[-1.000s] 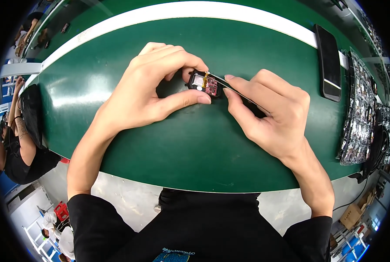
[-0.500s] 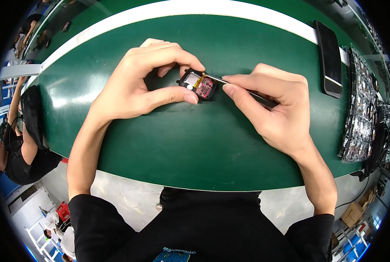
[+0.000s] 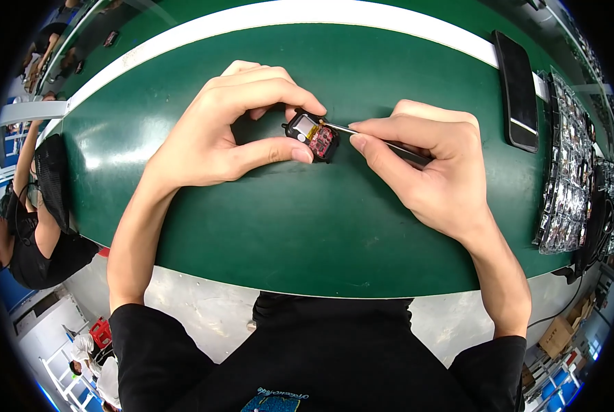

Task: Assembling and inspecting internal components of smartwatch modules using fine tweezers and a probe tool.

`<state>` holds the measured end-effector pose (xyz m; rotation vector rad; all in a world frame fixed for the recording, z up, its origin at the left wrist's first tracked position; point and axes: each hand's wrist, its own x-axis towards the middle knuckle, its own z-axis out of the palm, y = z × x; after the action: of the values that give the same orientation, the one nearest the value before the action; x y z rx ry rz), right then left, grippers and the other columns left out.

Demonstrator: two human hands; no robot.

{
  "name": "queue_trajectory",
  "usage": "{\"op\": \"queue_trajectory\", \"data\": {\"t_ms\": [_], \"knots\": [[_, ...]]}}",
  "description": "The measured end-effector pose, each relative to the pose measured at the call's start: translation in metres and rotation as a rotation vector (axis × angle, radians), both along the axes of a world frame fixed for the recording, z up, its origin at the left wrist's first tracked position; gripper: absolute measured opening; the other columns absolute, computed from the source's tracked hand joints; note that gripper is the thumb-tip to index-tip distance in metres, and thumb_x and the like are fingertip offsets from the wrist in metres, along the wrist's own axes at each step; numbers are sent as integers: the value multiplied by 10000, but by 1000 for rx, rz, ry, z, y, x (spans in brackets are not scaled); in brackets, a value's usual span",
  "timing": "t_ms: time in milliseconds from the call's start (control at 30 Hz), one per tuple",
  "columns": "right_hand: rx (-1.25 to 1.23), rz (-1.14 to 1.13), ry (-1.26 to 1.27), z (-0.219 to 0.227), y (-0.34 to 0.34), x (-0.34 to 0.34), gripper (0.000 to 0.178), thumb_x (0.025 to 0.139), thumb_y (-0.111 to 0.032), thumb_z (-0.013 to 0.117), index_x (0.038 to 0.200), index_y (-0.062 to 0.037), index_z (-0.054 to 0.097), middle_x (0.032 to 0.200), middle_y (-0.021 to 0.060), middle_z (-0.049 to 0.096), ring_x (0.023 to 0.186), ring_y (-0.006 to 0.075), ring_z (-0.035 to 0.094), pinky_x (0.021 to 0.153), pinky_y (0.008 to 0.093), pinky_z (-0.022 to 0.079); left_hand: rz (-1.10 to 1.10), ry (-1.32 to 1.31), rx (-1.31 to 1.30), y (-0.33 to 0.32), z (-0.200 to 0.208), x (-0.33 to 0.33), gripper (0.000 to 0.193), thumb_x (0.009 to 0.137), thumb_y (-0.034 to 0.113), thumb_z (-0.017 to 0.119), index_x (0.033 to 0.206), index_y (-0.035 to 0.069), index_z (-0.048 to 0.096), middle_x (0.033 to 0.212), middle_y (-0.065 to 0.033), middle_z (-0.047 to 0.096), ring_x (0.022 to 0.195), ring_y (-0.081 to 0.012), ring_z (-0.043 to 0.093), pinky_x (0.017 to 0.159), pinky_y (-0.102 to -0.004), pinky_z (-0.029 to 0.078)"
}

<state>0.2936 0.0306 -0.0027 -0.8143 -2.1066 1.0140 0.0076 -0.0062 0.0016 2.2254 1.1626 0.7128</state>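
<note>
A small black electronic device case (image 3: 330,153), open on top, is pinched between the thumb and forefinger of my left hand (image 3: 214,130). Inside it show a red circuit board (image 3: 321,142), a silvery block (image 3: 303,126), a strip of yellow tape and a round white spot. My right hand (image 3: 437,151) holds slim metal tweezers (image 3: 339,128) like a pen. Their tip touches, or nearly touches, the upper edge of the case by the yellow tape; which of the two I cannot tell. The other fingers of my left hand curl behind the case.
The green tabletop (image 3: 307,233) has a white strip (image 3: 300,12) along its far side. To the right lie a black phone (image 3: 516,93) and a stack of clear-wrapped trays of small parts (image 3: 564,168). A black mesh bag (image 3: 50,182) and a co-worker (image 3: 39,240) are at the left.
The case has turned slightly and shifted a little to the right in my left hand. My right hand with the tweezers has moved very slightly left.
</note>
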Motion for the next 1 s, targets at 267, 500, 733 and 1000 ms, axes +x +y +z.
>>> {"op": "queue_trajectory", "data": {"t_ms": [267,500,733,1000], "knots": [[22,7,8,-4,-1,0,137,896,28,845,1030,15,874,667,42,619,565,90,506,521,295,332,20,10,-27,-3,4,5,462,816,311,975,1182,74,823,1036,-27,764,866,-186,600,865,-331,446],[19,-20,0,3,-1,-2,138,889,21,846,1023,15,874,661,35,616,557,81,502,516,292,325,-15,19,64,-1,5,6,391,813,218,954,1138,52,815,1021,-58,794,922,-236,694,958,-372,454],[79,-7,19,-3,-2,0,154,877,27,843,1027,11,875,659,31,609,553,78,496,514,290,322,2,8,55,-1,5,10,399,799,216,964,1133,62,809,987,-35,763,830,-207,614,906,-348,446],[39,-92,21,4,3,8,80,922,-3,838,1001,13,837,718,49,654,577,107,546,527,285,403,83,-18,68,-6,1,13,509,748,217,1000,1194,80,797,851,11,617,762,-168,501,887,-335,426]]}}
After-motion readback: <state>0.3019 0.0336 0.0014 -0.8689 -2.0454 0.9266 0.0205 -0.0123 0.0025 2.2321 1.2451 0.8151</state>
